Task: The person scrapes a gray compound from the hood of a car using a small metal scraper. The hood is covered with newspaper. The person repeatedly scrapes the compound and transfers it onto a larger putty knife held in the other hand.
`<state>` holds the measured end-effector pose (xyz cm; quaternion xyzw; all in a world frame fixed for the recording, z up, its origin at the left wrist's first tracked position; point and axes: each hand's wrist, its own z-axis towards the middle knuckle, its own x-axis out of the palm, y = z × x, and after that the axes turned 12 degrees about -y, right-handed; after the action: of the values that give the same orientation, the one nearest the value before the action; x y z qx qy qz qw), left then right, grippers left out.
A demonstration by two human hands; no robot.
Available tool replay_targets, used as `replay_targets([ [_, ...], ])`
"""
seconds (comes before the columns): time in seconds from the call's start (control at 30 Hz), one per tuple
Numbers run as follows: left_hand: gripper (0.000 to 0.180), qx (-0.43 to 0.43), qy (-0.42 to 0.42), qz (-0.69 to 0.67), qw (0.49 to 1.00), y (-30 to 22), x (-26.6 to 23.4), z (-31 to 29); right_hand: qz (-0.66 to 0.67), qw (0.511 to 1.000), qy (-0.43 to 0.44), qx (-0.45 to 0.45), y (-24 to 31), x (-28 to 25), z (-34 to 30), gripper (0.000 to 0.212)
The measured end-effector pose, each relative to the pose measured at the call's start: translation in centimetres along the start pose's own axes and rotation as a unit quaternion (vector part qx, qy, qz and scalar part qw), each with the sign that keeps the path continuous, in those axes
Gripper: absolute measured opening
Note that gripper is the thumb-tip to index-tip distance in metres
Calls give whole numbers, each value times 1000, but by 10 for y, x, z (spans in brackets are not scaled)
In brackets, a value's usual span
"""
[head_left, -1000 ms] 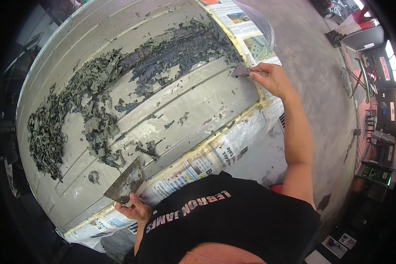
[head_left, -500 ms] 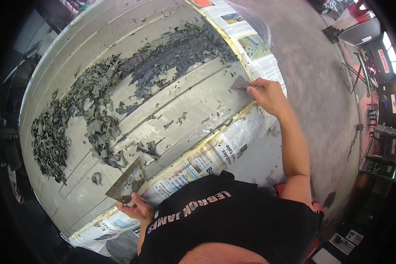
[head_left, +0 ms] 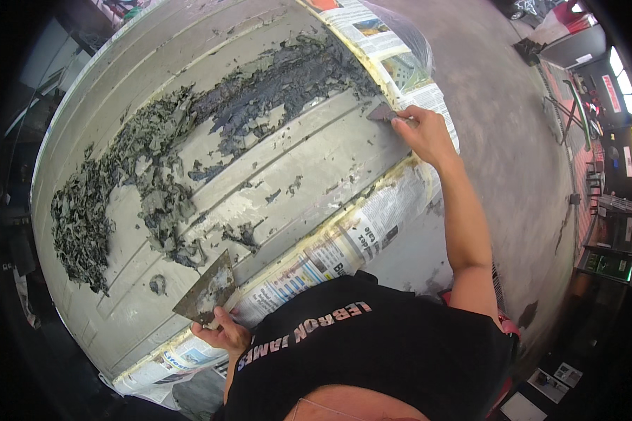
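A large pale ribbed metal panel (head_left: 309, 175) lies flat in front of me, covered with curled dark grey flakes of peeled paint (head_left: 140, 189) and a bare dark patch (head_left: 288, 84). My right hand (head_left: 425, 133) grips a small scraper (head_left: 383, 112) whose blade rests at the panel's far right edge. My left hand (head_left: 221, 330) holds a wide, dirty scraper (head_left: 205, 291) tilted over the panel's near edge.
Newspaper sheets (head_left: 344, 245) lie under the panel's edges, with more newspaper (head_left: 386, 49) at the top. A grey concrete floor (head_left: 512, 161) spreads to the right. Shelving and lit signs (head_left: 611, 210) stand at the far right.
My right hand has drawn the small scraper along the panel's right edge, while the view has shifted a little. My left hand keeps the wide scraper in about the same place.
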<state>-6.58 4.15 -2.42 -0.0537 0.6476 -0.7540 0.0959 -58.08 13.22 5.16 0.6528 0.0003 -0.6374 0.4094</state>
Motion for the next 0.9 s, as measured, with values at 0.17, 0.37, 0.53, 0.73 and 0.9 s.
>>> replay_targets([
  [0.17, 37, 42, -3, -17, 999, 12, 2, 4, 22, 999, -29, 8, -5, 8, 11, 36],
  [0.37, 35, 30, 41, 9, 999, 3, 0, 8, 169, 980, -51, -94, 72, 43, -31, 36],
  [0.53, 37, 8, -6, -17, 1000, 3, 6, 8, 112, 992, -10, -61, 60, 27, -57, 37],
  [0.73, 35, 2, 0, -21, 1000, 1, 7, 3, 89, 994, -37, 58, -8, 3, -45, 37],
  [0.9, 34, 4, 5, -17, 1000, 2, 6, 3, 48, 996, -72, 12, 14, 22, -16, 36],
])
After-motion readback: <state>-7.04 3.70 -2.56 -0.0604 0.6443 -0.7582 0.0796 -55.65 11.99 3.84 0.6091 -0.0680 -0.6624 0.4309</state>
